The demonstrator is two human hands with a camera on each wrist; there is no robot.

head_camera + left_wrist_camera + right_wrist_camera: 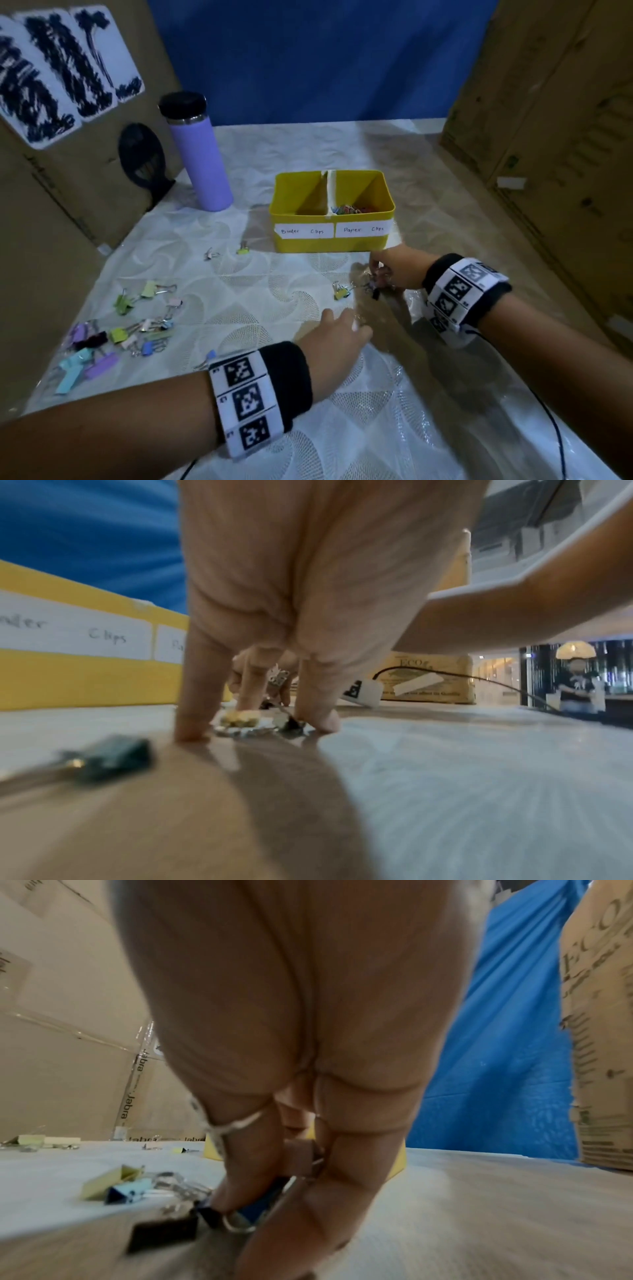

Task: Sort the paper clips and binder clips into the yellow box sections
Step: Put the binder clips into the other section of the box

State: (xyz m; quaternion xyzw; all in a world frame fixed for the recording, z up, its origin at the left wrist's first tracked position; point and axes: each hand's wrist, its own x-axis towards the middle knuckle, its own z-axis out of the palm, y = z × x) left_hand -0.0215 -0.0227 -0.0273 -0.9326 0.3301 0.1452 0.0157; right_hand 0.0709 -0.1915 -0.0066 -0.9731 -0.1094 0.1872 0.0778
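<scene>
Right hand [274, 1177] pinching binder clips [263, 1204] (blue one), left hand [337, 337] fingertips down

yellow box [330, 240], right hand [397, 270] beside it

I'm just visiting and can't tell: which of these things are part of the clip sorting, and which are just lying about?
Part of the job:
yellow box
paper clips in its right section
binder clips on the table
blue clip, pinched by the right hand
left hand

Lying about:
purple bottle
black stand
cardboard boxes
</scene>
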